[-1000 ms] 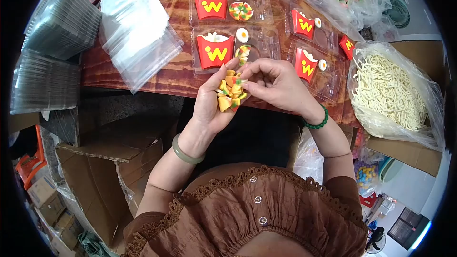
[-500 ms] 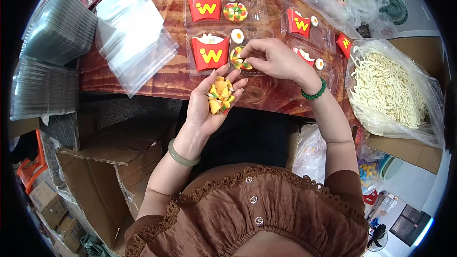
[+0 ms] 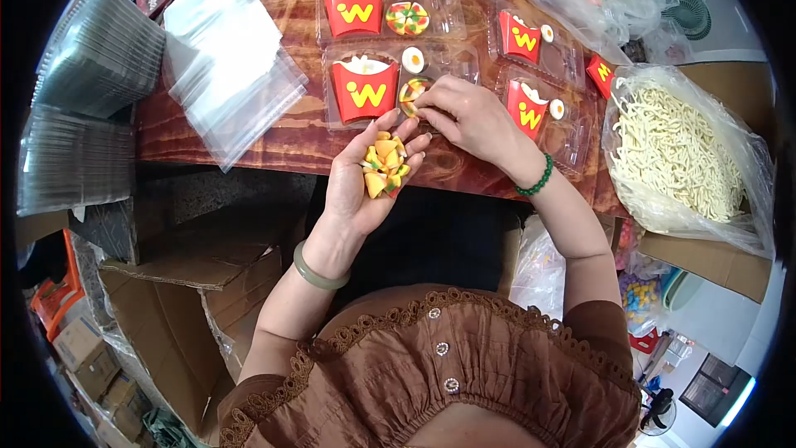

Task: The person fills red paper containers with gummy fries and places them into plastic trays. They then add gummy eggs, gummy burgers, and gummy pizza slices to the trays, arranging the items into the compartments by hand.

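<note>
My left hand (image 3: 348, 191), palm up and cupped below the near tray, holds a small heap of pizza-slice gummies (image 3: 385, 168). The thumb and forefinger of my right hand (image 3: 477, 120) pinch at the right side of a round of pizza slices (image 3: 408, 98); the fingers partly cover the round, and the piece at their tips is hardly visible. That round lies in a clear plastic tray (image 3: 458, 65). In the same tray are a red carton of fry-shaped candy (image 3: 365, 93) and a fried-egg gummy (image 3: 413, 60).
Behind it, another tray (image 3: 448, 23) holds a carton, egg and full pizza round. Two trays (image 3: 564, 143) on the right hold cartons and eggs. Stacked clear trays (image 3: 91, 50) and plastic bags (image 3: 224, 41) lie left. A box of pale candy strands (image 3: 680, 149) stands right.
My right hand has shifted slightly down and toward the right side of the pizza round, uncovering the carton in the right-hand tray. My left hand stays nearly still with its heap.
</note>
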`<state>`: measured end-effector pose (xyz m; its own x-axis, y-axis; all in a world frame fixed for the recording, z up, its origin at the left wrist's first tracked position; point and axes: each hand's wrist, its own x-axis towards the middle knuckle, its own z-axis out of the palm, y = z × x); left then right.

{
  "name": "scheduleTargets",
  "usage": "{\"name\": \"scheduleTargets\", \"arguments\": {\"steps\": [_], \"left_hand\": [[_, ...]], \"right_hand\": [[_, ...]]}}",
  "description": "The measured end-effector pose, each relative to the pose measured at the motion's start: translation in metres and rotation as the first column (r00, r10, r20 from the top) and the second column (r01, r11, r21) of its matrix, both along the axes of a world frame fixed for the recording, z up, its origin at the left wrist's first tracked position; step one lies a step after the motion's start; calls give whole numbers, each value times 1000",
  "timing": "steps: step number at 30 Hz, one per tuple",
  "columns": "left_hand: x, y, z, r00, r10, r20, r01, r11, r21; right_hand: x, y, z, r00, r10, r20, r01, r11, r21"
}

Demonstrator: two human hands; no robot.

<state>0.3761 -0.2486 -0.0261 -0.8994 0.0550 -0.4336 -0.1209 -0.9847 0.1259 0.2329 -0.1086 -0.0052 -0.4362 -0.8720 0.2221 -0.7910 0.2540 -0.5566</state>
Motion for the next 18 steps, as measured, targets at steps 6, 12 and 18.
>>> {"name": "scheduleTargets", "arguments": {"steps": [6, 12, 18], "left_hand": [[-2, 3, 14, 1000, 11, -24, -11, 1000, 0], [-3, 7, 12, 996, -10, -83, 14, 999, 41], [-3, 8, 11, 996, -11, -91, 18, 997, 71]], "right_hand": [[2, 4, 6, 999, -53, 12, 53, 998, 16], [13, 3, 40, 959, 130, 252, -138, 990, 15], [11, 9, 41, 710, -67, 701, 32, 997, 63]]}}
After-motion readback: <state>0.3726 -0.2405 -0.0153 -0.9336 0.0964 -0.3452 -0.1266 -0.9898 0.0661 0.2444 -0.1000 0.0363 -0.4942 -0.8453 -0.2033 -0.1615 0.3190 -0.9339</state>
